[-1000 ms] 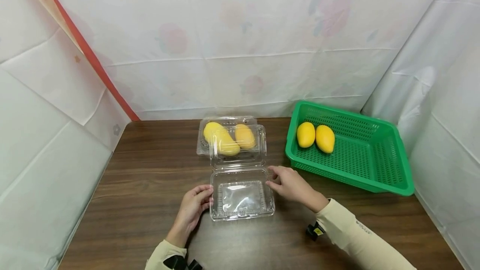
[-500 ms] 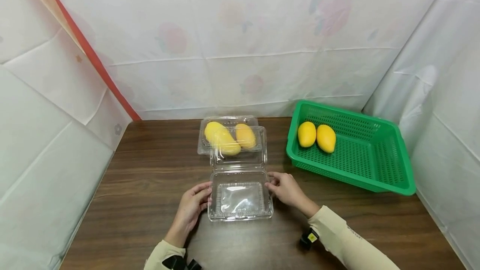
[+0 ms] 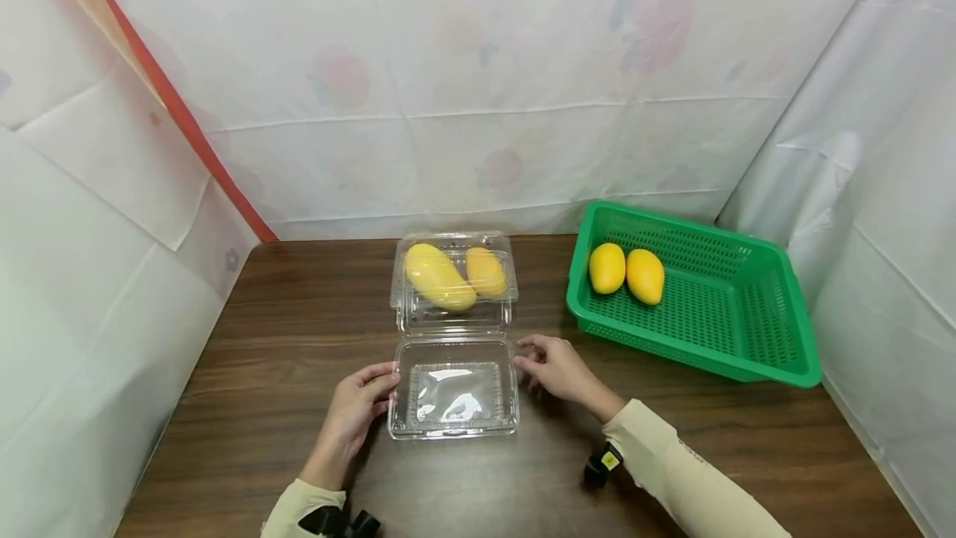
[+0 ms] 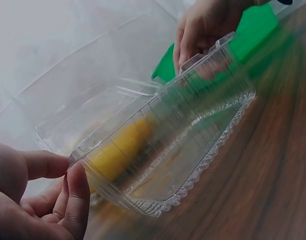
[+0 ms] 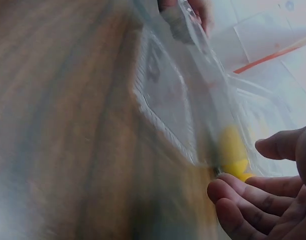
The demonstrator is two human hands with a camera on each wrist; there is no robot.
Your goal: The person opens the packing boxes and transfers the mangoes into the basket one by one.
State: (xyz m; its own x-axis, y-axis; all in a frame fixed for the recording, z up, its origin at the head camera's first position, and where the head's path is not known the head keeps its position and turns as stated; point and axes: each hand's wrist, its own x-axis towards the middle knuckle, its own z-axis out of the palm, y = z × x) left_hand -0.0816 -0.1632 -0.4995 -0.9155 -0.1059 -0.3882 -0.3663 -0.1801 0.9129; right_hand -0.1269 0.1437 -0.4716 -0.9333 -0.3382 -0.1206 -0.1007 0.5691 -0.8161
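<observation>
We are seeing the left grip [image 3: 351, 409] pinching the left rim of an open clear container [image 3: 454, 393]; the right grip [image 3: 556, 368] is lying spread by the opposite rim (contact uncertain). Behind, a second container [image 3: 399, 281] is holding mangoes [image 3: 439, 276]; rightward, a green basket [image 3: 717, 322] is sitting on the bench [image 3: 261, 347].

Transparent plastic is noted for the front container [image 3: 456, 393] at centre. Yellow is recorded for the long fruit [image 3: 439, 277] above it, orange-yellow for the small fruit [image 3: 485, 272]. The basket [image 3: 717, 314] at right is coloured green and patterned with perforations. Brown wood grain is seen across the tabletop [image 3: 261, 372]. The white backdrop [image 3: 463, 148] is printed with faded pink motifs; upper left, a red stripe [image 3: 182, 112] is observed.
</observation>
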